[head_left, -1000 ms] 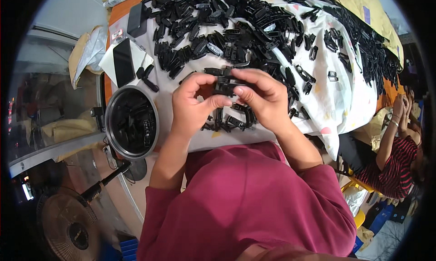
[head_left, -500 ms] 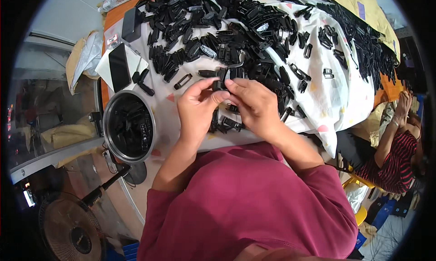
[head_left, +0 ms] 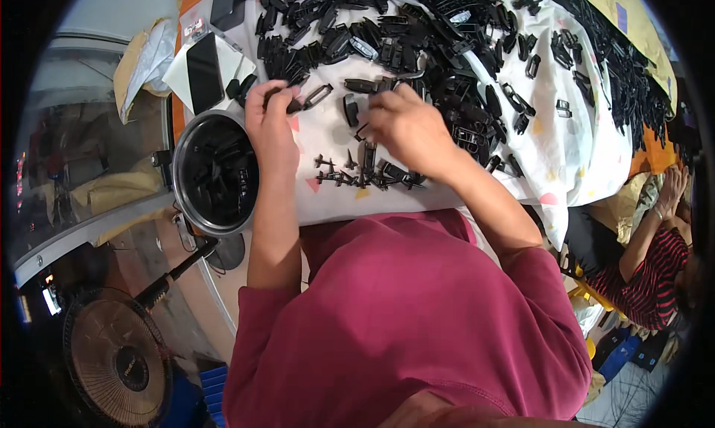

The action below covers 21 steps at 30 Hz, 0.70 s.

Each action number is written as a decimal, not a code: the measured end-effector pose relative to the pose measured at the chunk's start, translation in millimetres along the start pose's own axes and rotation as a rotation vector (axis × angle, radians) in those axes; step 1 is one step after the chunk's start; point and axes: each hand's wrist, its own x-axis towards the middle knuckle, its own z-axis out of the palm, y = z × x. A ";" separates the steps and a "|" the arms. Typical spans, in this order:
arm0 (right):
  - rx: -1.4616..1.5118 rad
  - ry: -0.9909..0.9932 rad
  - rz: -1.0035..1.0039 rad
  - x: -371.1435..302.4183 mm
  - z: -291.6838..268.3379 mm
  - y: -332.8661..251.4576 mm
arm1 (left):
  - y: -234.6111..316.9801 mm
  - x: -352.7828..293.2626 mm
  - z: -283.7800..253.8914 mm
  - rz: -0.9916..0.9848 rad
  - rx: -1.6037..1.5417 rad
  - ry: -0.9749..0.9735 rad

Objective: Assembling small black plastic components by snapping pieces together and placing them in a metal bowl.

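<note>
1. The left hand is at the left edge of the counter, just beside the rim of the round pot. Its fingers are closed narrow on a small black clip. The grip looks light; I think the clip could slip and fall on the cloth, or go over the counter edge, instead of into the pot.
2. The right hand lies near the middle of the counter, at the near side of the big pile. Its fingers are curled down on loose parts; I cannot tell if they hold one. If it pulls a part from the pile, others may come with it and slide toward the front edge.
3. A row of small black offcuts lies close to the front edge, just under the right hand. The wrist or sleeve could sweep them off onto the person's lap.
4. The pot stands off the left edge of the counter and is already well filled with black parts. A push from the left forearm could tip or shift it, in my judgement.
5. A phone lies at the far left corner, near the left hand; a careless reach may knock it.
6. A fan stands on the floor under the pot; dropped parts may land there.
</note>
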 end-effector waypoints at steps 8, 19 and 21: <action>0.482 0.181 0.332 1.4 -14.6 5.7 | -13.0 -19.6 16.2 0.321 1.245 -0.437; 1.455 0.322 0.555 -3.6 -26.6 14.1 | -20.0 -16.8 26.2 0.228 1.502 -0.214; 1.485 0.333 0.565 -4.0 -31.6 9.8 | -14.5 -20.5 23.8 0.162 1.558 -0.223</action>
